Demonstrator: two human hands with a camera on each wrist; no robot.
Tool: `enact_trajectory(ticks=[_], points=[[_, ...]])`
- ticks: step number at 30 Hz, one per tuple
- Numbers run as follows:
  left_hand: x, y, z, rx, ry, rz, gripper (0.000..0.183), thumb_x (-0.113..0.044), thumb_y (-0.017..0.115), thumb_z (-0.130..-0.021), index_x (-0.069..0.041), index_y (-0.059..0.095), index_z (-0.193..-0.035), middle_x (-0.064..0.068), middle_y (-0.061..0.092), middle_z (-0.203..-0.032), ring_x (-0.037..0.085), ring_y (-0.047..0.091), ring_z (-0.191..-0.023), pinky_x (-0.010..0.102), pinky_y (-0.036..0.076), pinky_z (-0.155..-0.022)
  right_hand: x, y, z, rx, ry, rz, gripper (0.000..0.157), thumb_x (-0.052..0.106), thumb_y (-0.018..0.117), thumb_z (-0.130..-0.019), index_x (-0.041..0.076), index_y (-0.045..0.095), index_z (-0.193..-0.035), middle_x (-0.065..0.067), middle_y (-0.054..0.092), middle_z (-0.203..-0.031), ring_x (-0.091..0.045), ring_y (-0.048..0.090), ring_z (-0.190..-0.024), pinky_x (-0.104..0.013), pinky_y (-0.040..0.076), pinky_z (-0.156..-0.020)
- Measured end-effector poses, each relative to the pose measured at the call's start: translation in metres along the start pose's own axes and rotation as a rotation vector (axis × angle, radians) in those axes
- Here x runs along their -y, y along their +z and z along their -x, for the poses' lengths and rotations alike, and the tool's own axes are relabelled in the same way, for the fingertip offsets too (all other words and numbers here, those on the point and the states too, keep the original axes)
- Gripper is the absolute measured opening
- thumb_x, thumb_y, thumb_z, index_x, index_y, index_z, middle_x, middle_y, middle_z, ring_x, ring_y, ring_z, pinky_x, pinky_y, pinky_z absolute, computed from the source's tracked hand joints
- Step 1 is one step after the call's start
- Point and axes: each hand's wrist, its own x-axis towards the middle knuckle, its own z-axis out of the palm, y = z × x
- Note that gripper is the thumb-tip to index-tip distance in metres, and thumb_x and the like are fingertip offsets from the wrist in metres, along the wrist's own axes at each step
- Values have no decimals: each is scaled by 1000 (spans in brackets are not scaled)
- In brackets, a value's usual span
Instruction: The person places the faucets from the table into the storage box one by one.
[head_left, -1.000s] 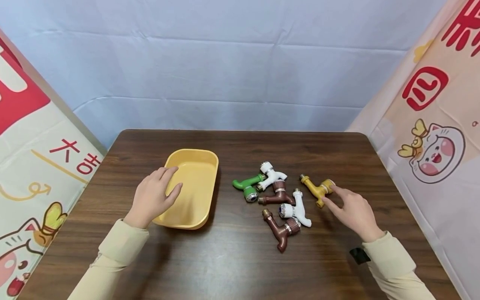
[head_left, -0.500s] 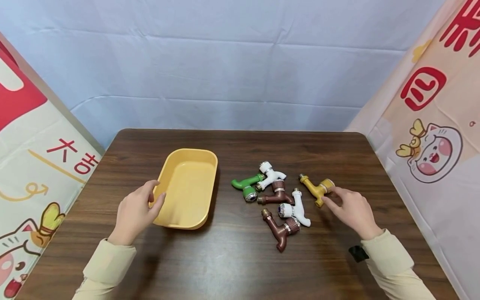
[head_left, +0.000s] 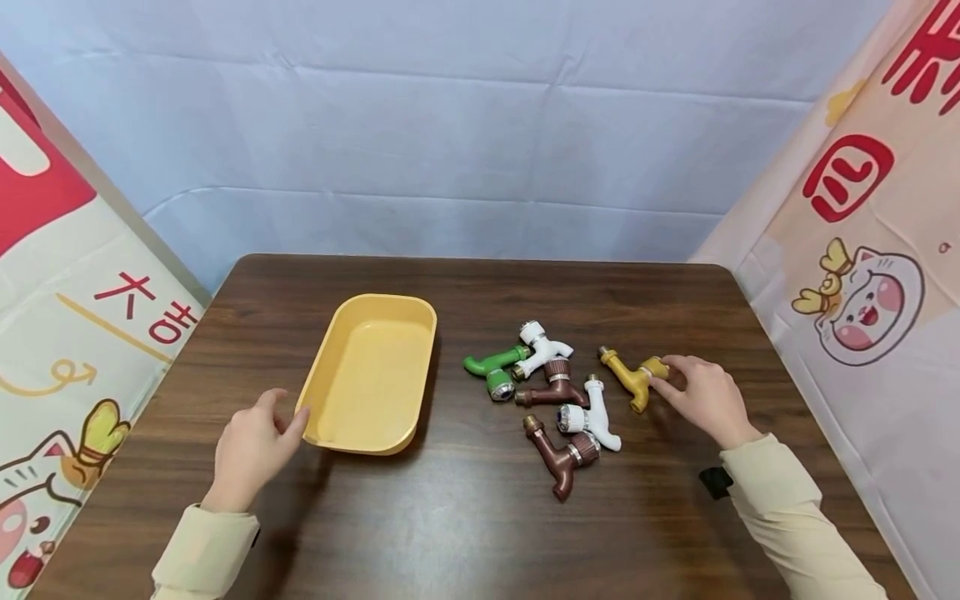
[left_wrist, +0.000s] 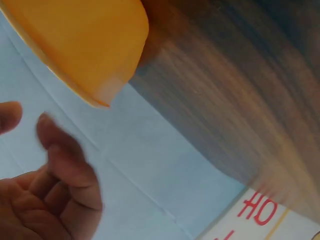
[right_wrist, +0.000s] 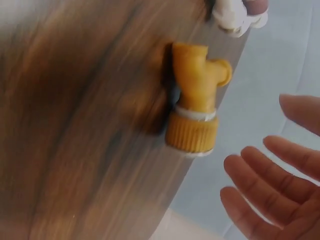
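My left hand (head_left: 247, 446) is just left of the near-left corner of a yellow plastic tray (head_left: 371, 379), thumb close to the rim. In the left wrist view this hand (left_wrist: 80, 195) has loosely bent fingers with nothing in them, apart from the tray wall (left_wrist: 95, 40). On the right, a yellow tap (head_left: 636, 382) lies on the table. My right hand (head_left: 708, 404) has its fingertips at the tap's ribbed handle in the head view. The right wrist view shows this hand (right_wrist: 272, 194) with relaxed, spread fingers beside the handle (right_wrist: 192, 132), a gap between them.
Between tray and yellow tap lies a cluster of taps: a green tap (head_left: 495, 367), a white tap (head_left: 551, 353), a brown tap (head_left: 555, 393), another white tap (head_left: 598, 417) and another brown tap (head_left: 557, 461). The wooden table (head_left: 450, 542) ends at a pale cloth backdrop (head_left: 480, 150).
My left hand has moved back and left, from over the tray's left side to outside its near-left corner. My right hand has shifted slightly at the yellow tap's handle; the tap lies as before.
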Motion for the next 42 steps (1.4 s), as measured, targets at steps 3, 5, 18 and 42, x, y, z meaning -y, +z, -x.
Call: enact_trajectory(ticks=[3, 5, 18, 42], points=[[5, -2, 2, 122, -99, -6, 53, -35, 57, -87, 11, 52, -113, 6, 58, -62, 19, 51, -50, 34, 40, -41, -8, 2, -3, 9, -8, -6, 33, 18, 72, -78, -5, 63, -101, -14, 62, -77, -22, 53, -58, -36, 42, -47], [9, -2, 3, 189, -140, 9, 58, -37, 55, -88, 14, 50, -115, 9, 62, -67, 21, 56, -55, 37, 44, -46, -13, 3, -4, 23, -9, -12, 35, 19, 72, -78, -5, 62, -102, -17, 62, -81, -25, 56, -63, -39, 45, -50], [33, 18, 2, 453, -320, 517, 69, -26, 54, -93, 16, 18, -134, 15, 64, -79, 24, 64, -69, 31, 55, -60, -37, 1, -19, 237, -32, -127, 47, 12, 71, -78, -6, 54, -117, -28, 54, -111, -40, 56, -90, -52, 47, -72], [32, 37, 0, 570, -340, 820, 50, -23, 51, -95, 11, 27, -122, 24, 64, -91, 31, 65, -79, 39, 54, -69, -74, 23, -31, 416, 13, -348, 59, 8, 73, -72, -4, 50, -125, -27, 54, -118, -42, 50, -104, -53, 44, -80]])
